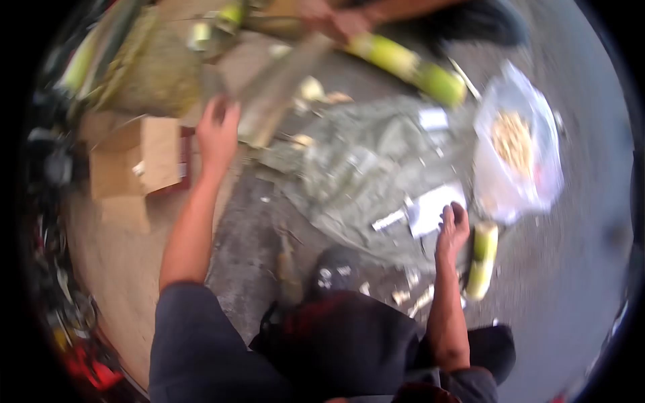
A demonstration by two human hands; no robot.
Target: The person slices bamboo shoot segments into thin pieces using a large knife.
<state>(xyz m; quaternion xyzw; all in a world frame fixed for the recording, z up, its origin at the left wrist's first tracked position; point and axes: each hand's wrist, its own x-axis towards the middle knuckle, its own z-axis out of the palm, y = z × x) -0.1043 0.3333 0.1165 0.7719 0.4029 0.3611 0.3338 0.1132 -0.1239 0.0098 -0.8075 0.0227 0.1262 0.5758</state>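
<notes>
My left hand (218,127) is raised beside the open cardboard box (161,154), its thumb and fingers bent and apart with nothing visible between them. Just right of it lies a long, flat brownish strip (279,97), blurred. My right hand (453,232) hovers at the edge of a white sheet (430,213), fingers curled but apart; whether they touch the sheet is unclear. A short green-and-yellow stalk piece (482,262), like bamboo, rests to the right of that wrist. Beyond it stands a clear plastic bag (516,144) of pale sticks.
At the top, another person's hands (342,23) are at a longer green stalk (406,67). A crumpled grey-green sheet (363,154) covers the ground between my arms, with pale scraps (401,297) around it. Flat cardboard (114,269) lies left; blurred clutter (87,363) lines the left edge.
</notes>
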